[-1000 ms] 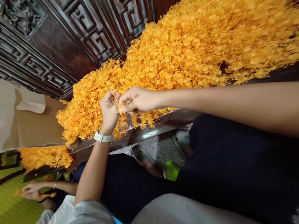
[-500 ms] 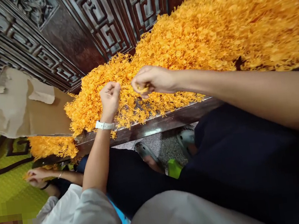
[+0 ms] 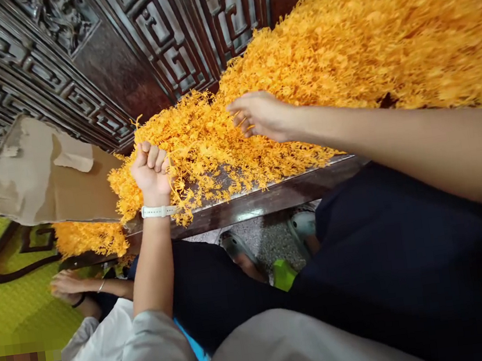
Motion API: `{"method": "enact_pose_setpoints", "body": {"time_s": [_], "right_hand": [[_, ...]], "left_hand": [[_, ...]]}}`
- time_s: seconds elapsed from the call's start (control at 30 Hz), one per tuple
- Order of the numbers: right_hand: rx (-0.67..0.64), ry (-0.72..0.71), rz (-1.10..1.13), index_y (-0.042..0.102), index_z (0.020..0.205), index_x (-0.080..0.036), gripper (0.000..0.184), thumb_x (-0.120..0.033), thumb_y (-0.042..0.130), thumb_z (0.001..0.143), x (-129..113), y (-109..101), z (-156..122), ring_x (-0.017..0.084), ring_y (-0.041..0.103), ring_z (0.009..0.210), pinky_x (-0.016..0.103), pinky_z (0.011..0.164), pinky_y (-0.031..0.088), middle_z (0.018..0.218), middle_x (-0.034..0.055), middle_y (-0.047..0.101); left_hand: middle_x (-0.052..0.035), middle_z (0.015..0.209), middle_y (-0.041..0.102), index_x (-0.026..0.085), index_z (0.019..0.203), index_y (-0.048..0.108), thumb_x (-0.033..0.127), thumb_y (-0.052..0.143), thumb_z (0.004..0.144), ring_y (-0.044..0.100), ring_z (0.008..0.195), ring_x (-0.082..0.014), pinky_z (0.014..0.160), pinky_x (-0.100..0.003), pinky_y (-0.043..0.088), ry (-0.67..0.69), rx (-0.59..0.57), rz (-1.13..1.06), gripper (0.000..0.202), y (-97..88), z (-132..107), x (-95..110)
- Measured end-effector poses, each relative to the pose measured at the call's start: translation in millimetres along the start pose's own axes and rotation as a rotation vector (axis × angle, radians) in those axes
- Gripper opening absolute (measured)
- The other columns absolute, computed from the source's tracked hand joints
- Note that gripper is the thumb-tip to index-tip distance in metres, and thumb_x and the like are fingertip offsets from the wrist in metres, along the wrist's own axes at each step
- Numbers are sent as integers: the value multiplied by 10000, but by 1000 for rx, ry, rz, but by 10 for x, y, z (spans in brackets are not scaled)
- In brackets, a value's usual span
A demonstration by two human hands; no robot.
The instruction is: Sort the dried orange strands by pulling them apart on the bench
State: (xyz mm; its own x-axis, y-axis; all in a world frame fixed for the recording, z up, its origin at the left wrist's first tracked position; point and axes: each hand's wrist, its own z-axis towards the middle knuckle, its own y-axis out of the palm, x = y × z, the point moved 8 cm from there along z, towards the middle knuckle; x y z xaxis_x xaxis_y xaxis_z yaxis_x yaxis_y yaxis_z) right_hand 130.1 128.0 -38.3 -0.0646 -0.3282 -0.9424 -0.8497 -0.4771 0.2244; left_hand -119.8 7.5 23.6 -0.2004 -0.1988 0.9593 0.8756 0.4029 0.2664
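A long heap of small orange plastic flower pieces covers the dark wooden bench. My left hand, with a white watch at the wrist, is closed in a fist at the heap's near left side. Thin orange stems stick out above the fist and beside the palm, so it grips a spray of orange flower pieces; the part inside the fingers is hidden. Over the middle of the heap hovers my right hand, its fingers apart and slightly curled, with nothing visible in them.
A torn cardboard sheet stands at the left, with more orange pieces beyond it. Carved dark wood panels rise behind the heap. A co-worker's hands are at lower left. My shoes rest on the speckled floor below.
My left hand has moved left and turned, showing curled fingers with orange stems. My right hand has moved slightly right and up, and opened; the yellow-orange piece in it no longer shows.
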Motion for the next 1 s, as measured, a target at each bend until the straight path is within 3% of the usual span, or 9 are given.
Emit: {"method": "enact_pose_setpoints", "body": {"time_s": [0.1, 0.17, 0.27, 0.33, 0.43, 0.6, 0.73, 0.9, 1.0], "right_hand": [[-288, -104, -288, 650, 1150, -208, 451, -316, 887, 782, 50, 347, -110, 215, 630, 988, 282, 695, 520, 1244, 115, 666], [-438, -87, -341, 640, 1234, -220, 536, -325, 894, 773, 121, 536, -203, 234, 638, 1042, 305, 732, 525, 1317, 129, 665], [-481, -47, -251, 639, 1085, -188, 234, -314, 734, 912, 126, 679, -258, 201, 630, 919, 314, 697, 475, 1128, 130, 730], [-381, -78, -208, 595, 909, -192, 108, -272, 650, 957, 26, 632, -223, 183, 594, 845, 316, 682, 431, 966, 100, 726], [-257, -146, -252, 529, 802, -198, 209, -238, 700, 915, -168, 434, -165, 163, 536, 796, 310, 694, 394, 851, 50, 656], [-548, -193, -624, 520, 716, -183, 314, -280, 730, 929, -222, 285, -245, 101, 379, 656, 293, 650, 290, 686, -47, 451], [-742, -179, -754, 462, 708, -196, 386, -331, 687, 992, -143, 190, -445, 82, 324, 605, 294, 617, 246, 648, -76, 364], [-894, -85, -725, 455, 728, -197, 509, -570, 682, 989, -60, -3, -717, 77, 309, 605, 285, 607, 255, 680, -72, 348], [-891, -23, -614, 440, 746, -203, 559, -660, 665, 974, -10, -86, -783, 74, 310, 577, 271, 576, 273, 677, -69, 361]], "left_hand": [[66, 580, 115, 214, 666, 334, 377, 468, 1136, 80, 467, -115, 394, -210, 229, 5, -35, 1, 515, 104, 10, -7], [68, 585, 140, 215, 669, 302, 398, 498, 1122, 115, 459, -103, 400, -201, 251, 5, -66, 7, 527, 170, 25, -23], [59, 601, 301, 222, 676, 292, 530, 581, 1058, 164, 443, -76, 377, -207, 215, -31, -112, 58, 569, 275, 44, -125], [30, 659, 479, 223, 686, 356, 627, 643, 984, 167, 424, -53, 362, -222, 155, -31, -125, 158, 578, 332, 43, -197], [3, 732, 628, 214, 758, 559, 606, 785, 870, 287, 425, -57, 396, -231, 224, 118, -200, 522, 466, 440, 0, -192], [-18, 649, 654, 217, 728, 727, 388, 765, 915, 537, 558, -155, 579, -277, 393, 383, -599, 1171, 256, 596, -192, -229], [-36, 681, 692, 217, 750, 763, 326, 672, 978, 574, 574, -164, 599, -278, 403, 480, -662, 1161, 269, 592, -308, -124], [9, 587, 561, 181, 677, 684, 318, 658, 1021, 506, 527, -120, 565, -262, 371, 447, -765, 1088, 371, 791, -504, -150], [18, 605, 561, 167, 713, 679, 302, 655, 1030, 502, 537, -107, 571, -256, 366, 423, -786, 1057, 345, 869, -520, -174]]}}
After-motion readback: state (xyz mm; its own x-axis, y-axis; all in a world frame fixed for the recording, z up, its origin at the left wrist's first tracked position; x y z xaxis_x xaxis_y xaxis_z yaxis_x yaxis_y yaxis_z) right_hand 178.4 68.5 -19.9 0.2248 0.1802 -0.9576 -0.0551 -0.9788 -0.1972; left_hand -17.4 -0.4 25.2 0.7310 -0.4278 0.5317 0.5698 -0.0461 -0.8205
